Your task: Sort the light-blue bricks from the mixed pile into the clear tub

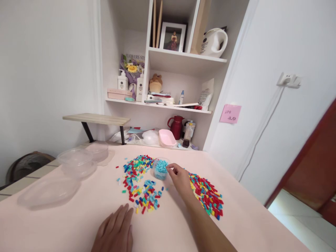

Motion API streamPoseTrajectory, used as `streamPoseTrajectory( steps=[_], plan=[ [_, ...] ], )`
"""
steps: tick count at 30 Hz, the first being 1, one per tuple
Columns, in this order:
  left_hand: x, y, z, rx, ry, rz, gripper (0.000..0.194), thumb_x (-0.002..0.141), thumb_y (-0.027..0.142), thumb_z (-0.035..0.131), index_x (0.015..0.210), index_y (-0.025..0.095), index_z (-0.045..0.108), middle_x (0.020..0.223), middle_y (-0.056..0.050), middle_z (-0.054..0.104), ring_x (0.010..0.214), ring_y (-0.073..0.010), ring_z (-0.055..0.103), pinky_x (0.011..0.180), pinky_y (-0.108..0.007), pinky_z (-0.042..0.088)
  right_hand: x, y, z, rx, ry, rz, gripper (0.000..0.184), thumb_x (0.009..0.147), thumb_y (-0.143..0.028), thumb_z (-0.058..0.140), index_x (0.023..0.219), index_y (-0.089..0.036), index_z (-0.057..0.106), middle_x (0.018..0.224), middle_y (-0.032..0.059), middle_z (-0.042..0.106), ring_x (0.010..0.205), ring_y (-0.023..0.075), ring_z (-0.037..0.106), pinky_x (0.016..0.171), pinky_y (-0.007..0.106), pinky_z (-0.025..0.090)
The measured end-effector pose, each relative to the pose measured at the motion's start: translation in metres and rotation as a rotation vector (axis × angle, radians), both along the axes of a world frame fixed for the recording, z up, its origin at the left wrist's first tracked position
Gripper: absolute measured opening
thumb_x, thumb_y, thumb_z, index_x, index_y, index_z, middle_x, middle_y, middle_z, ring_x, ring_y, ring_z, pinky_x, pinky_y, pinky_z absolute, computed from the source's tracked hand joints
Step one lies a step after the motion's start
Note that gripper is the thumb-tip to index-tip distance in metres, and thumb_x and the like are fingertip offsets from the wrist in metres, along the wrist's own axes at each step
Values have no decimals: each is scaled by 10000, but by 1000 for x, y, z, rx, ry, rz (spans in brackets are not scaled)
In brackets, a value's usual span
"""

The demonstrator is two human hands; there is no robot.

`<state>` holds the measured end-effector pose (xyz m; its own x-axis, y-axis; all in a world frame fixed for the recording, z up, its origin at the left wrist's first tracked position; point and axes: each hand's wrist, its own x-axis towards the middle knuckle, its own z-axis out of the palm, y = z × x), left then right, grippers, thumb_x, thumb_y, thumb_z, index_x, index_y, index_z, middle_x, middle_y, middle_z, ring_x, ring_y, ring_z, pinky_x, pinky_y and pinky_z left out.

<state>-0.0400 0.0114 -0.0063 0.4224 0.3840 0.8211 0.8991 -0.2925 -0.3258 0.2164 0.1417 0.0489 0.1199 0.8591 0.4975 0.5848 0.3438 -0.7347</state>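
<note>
My left hand (115, 229) lies flat and open on the pink table, just below a spread of small coloured plastic pieces (139, 182). My right hand (180, 178) reaches forward with its fingertips pinched together at the rim of a small clear cup (160, 168) filled with light blue pieces. What the pinch holds is too small to see. A second heap of coloured pieces (207, 196), mostly red, yellow and green, lies to the right of my right forearm.
Clear plastic bowls (78, 161) and a lid (48, 191) sit at the table's left. A small wooden riser (97, 119), a pink dish (167, 138) and a red jug (176, 126) stand at the back under white shelves. The table edge (252, 196) drops off on the right.
</note>
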Motion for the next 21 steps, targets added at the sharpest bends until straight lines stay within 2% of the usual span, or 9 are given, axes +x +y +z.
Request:
streamPoseTrajectory(
  steps=[5,10,16,21],
  plan=[
    [1,1,0,3,0,1,339,839,176,420,1117,195,613,1052,-40,765,946,-162,684,869,-338,403,3,3,2,-62,-67,29,260,849,-372,540,822,-205,737,558,-19,570,547,164,517,571,257,339],
    [0,0,0,-8,0,0,346,834,183,438,1131,205,614,1068,-32,761,959,-159,676,877,-329,401,13,-7,8,-119,-174,68,243,858,-330,534,817,-215,744,601,-8,634,564,160,549,572,256,347],
    [-1,0,-1,-43,0,-7,368,824,184,458,1154,197,620,1093,-40,751,997,-165,664,904,-324,398,36,-13,10,-329,-400,314,98,739,-251,694,802,-238,767,776,1,720,740,170,634,662,247,404],
    [-1,-3,0,-61,-21,-7,387,826,183,446,1171,217,616,1121,-32,743,1029,-166,655,918,-324,401,45,-13,14,-408,-433,333,219,689,-248,758,907,-237,766,821,-2,717,766,163,636,659,235,409]
  ],
)
